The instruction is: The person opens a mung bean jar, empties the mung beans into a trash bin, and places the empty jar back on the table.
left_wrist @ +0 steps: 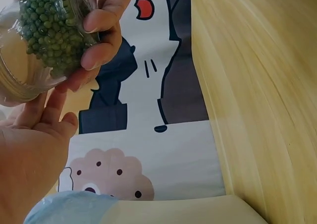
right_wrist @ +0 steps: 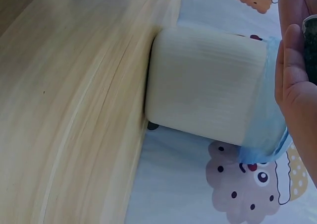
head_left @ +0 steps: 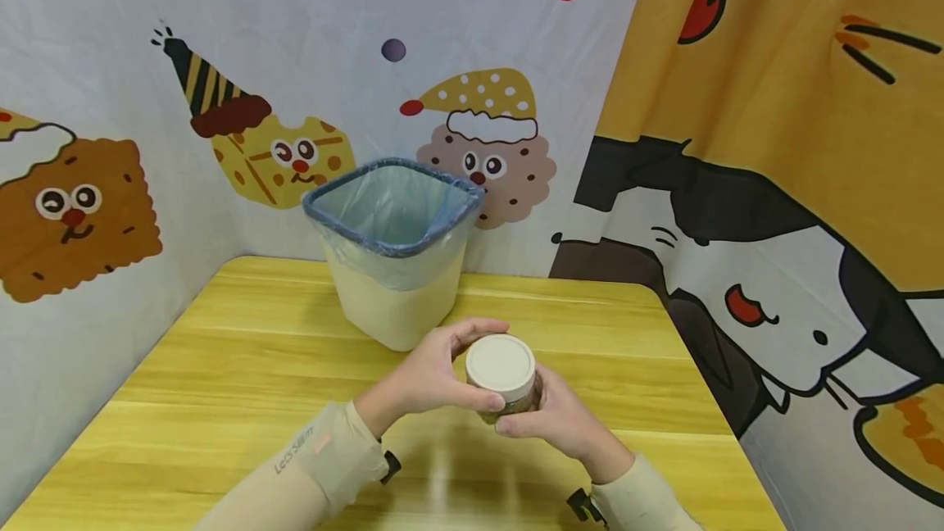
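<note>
A clear jar [left_wrist: 52,33] partly filled with small green beans is held above the table between both hands. Its off-white lid [head_left: 501,363] faces up in the head view. My left hand [head_left: 437,374] is curved around the lid, thumb along the near side and fingers over the far side. From the right, my right hand [head_left: 564,419] grips the jar's body, its fingertips [left_wrist: 96,21] pressed on the clear wall in the left wrist view. The right wrist view catches the jar only at its edge, beside the right hand [right_wrist: 303,102].
Behind the hands, a cream bin [head_left: 398,301] with a bluish bag liner [head_left: 391,195] folded over its rim stands at the back of the wood-grain table [head_left: 243,400]. Cartoon-printed cloth [head_left: 280,39] hangs behind the table and along its sides.
</note>
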Demonstrator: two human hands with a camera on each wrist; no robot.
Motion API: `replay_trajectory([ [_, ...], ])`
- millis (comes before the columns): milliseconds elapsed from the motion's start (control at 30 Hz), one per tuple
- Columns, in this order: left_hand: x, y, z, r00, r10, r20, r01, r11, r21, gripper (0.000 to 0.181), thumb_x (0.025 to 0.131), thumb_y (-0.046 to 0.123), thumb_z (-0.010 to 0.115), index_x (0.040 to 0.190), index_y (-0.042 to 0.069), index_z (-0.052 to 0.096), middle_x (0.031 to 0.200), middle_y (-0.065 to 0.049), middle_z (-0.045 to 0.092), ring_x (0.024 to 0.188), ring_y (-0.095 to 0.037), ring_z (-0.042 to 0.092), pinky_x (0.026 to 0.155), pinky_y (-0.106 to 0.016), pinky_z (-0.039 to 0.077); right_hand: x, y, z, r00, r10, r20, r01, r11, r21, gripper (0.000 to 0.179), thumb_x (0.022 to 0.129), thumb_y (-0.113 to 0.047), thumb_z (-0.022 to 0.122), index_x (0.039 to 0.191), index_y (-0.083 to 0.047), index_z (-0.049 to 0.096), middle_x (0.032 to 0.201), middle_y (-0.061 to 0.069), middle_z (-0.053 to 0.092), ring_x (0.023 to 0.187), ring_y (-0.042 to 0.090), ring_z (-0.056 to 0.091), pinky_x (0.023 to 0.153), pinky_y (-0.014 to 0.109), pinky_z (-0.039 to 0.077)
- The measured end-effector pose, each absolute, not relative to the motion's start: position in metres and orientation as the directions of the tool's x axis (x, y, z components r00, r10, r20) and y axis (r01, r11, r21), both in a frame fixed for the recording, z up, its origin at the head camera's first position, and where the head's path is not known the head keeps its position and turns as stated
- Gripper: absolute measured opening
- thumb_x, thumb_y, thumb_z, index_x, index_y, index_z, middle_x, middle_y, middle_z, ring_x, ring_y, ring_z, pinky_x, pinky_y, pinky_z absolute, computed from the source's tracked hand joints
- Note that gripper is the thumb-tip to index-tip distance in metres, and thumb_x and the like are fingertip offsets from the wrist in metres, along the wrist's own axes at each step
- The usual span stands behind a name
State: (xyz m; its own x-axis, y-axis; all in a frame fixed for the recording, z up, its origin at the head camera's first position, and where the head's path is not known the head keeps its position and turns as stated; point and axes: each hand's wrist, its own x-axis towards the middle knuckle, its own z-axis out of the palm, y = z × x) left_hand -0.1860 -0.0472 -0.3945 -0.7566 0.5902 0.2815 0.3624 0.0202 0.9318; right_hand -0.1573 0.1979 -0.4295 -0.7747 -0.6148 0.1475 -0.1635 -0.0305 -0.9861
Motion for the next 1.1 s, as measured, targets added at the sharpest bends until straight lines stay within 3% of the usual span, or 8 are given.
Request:
replay_trajectory([
  [200,-0.190,-0.051,-0.396,-0.696,0.664,0.272,0.360,-0.005,0.933,0.090,0.082,0.042,0.094,0.157,0.016,0.052,0.152,0.000,0.062,0.138,-0.017,0.059,0.121,-0.046,0.044,-0.158,0.199,-0.431,-0.778,-0.608,0.160,-0.168,-0.044,-0.985,0.075,0.091,-0.009,0.082,0.155,-0.003,0.044,0.143,0.007,0.062,0.124,0.019,0.066,0.102,0.032,0.060],
  [400,-0.192,-0.057,-0.395,-0.656,0.702,0.277,0.381,-0.009,0.924,0.087,0.086,0.034,0.091,0.160,0.016,0.047,0.158,0.000,0.059,0.146,-0.016,0.055,0.126,-0.040,0.039,-0.159,0.201,-0.435,-0.770,-0.609,0.191,-0.201,-0.052,-0.978,0.074,0.090,-0.009,0.083,0.152,0.004,0.045,0.140,0.007,0.064,0.124,0.018,0.066,0.103,0.030,0.059],
  [633,-0.186,-0.052,-0.395,-0.732,0.626,0.267,0.387,0.060,0.920,0.084,0.081,0.024,0.094,0.155,0.015,0.054,0.153,-0.002,0.062,0.142,-0.019,0.056,0.122,-0.042,0.043,-0.157,0.197,-0.434,-0.803,-0.579,0.139,-0.165,-0.007,-0.986,0.073,0.089,-0.007,0.083,0.152,0.000,0.046,0.140,0.009,0.063,0.121,0.021,0.068,0.098,0.034,0.062],
  [800,-0.184,-0.045,-0.402,-0.752,0.610,0.252,0.390,0.102,0.915,0.093,0.080,0.029,0.097,0.158,0.016,0.048,0.151,-0.001,0.060,0.136,-0.020,0.059,0.115,-0.037,0.048,-0.155,0.196,-0.434,-0.827,-0.549,0.118,-0.166,0.038,-0.985,0.076,0.085,-0.005,0.085,0.151,-0.003,0.047,0.139,0.010,0.062,0.119,0.021,0.067,0.098,0.034,0.062],
  [933,-0.184,-0.048,-0.404,-0.710,0.654,0.260,0.407,0.081,0.910,0.103,0.080,0.033,0.096,0.165,0.021,0.038,0.158,0.000,0.053,0.142,-0.024,0.054,0.121,-0.038,0.043,-0.156,0.198,-0.436,-0.815,-0.562,0.139,-0.188,0.030,-0.982,0.078,0.085,-0.004,0.085,0.153,-0.002,0.046,0.140,0.012,0.062,0.121,0.022,0.066,0.100,0.032,0.060],
  [1100,-0.187,-0.054,-0.404,-0.644,0.708,0.290,0.395,-0.017,0.919,0.101,0.087,0.022,0.085,0.170,0.019,0.028,0.168,-0.003,0.047,0.156,-0.026,0.042,0.131,-0.049,0.027,-0.158,0.201,-0.438,-0.806,-0.567,0.172,-0.212,0.004,-0.977,0.078,0.085,-0.004,0.086,0.152,0.000,0.046,0.140,0.012,0.063,0.123,0.021,0.066,0.103,0.031,0.058],
])
